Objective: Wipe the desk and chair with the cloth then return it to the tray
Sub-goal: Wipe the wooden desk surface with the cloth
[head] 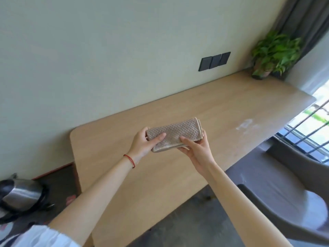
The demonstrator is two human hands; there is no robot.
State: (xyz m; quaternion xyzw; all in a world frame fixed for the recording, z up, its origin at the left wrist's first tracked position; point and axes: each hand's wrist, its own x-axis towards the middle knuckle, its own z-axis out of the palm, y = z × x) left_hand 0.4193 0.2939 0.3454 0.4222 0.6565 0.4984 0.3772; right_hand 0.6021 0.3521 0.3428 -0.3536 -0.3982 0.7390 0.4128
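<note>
I saw left hand [144, 143] and right hand [195, 148] each gripping the folded cloth [175, 133] above the counter [213, 111].

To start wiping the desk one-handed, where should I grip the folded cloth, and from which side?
The folded cloth is a flat, long pad held at both ends by the left hand and right hand above the desk. Probably best: take it from above, palm across its broad middle, fingers over the long folded edge.
</note>
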